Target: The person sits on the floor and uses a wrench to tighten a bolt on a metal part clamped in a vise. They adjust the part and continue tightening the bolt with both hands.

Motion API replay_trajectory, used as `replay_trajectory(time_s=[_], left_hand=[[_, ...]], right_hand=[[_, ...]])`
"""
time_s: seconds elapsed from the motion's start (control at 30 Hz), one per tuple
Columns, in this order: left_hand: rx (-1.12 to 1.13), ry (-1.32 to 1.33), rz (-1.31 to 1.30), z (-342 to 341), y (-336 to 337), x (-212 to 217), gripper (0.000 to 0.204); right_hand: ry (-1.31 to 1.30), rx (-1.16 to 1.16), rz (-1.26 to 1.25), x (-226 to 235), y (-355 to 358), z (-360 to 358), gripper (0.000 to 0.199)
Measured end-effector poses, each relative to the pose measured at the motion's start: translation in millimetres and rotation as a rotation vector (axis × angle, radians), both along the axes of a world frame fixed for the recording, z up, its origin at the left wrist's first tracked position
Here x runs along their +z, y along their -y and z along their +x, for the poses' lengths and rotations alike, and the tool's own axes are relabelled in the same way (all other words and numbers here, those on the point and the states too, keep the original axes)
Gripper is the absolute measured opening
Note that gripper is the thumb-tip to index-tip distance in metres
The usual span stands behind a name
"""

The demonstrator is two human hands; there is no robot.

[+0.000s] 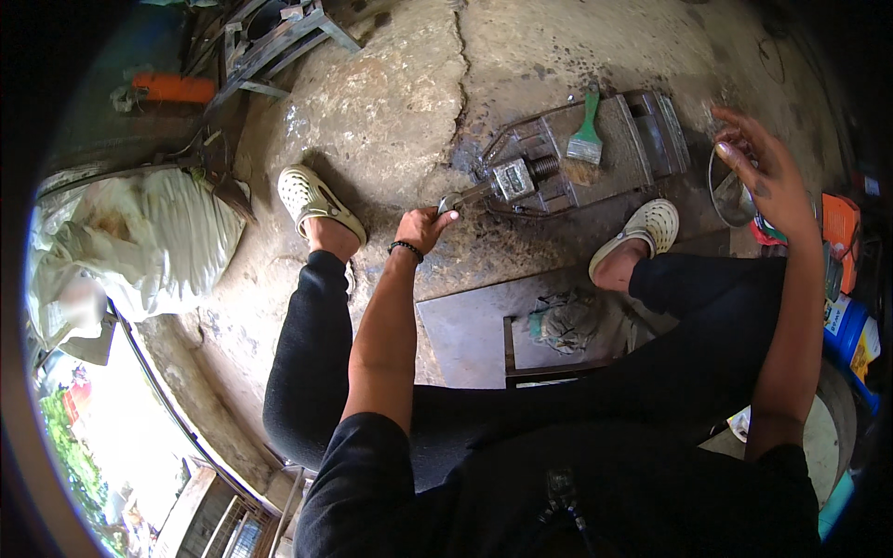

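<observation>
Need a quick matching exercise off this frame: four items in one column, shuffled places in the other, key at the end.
Items
1. Paintbrush
2. Left hand
3. Right hand
4. Pale sack

Places
A. At the rim of a round container
B. Heaped toward the picture's left side
C. Lying on top of the metal vise
D. Closed on the end of the metal rod

Pairs: 1-C, 2-D, 3-A, 4-B

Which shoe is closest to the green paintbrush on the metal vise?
The right shoe, below and right of the brush in the picture; the left shoe is much farther away, left of the vise.
</observation>
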State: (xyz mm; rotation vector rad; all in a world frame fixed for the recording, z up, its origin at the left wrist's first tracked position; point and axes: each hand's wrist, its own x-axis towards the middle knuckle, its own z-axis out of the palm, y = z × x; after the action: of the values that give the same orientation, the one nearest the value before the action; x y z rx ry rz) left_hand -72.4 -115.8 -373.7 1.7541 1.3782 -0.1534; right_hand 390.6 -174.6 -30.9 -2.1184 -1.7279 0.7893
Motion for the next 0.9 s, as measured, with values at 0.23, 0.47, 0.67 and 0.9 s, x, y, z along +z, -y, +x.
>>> replay_trajectory(time_s=[0.23, 0.47, 0.67, 0.9], left_hand=[[-0.024, -0.024, -0.043, 1.6, -4.4, 1.6, 0.066], [-0.047, 0.131, 0.106, -1.3, 7.2, -2.5, 0.053], [-0.077, 0.063, 0.094, 0.4, 8.7, 8.4, 0.049], [-0.096, 0.101, 0.117, -1.4, 1.9, 8.1, 0.054]], right_hand=[[-0.034, -0.032, -0.04, -2.5, -0.6, 1.1, 0.042], [-0.056, -0.061, -0.048, 0.9, 2.7, 0.7, 0.042], [-0.028, -0.049, -0.046, 2.6, 5.3, 1.5, 0.043], [0.042, -0.057, -0.092, 2.0, 4.2, 2.6, 0.043]])
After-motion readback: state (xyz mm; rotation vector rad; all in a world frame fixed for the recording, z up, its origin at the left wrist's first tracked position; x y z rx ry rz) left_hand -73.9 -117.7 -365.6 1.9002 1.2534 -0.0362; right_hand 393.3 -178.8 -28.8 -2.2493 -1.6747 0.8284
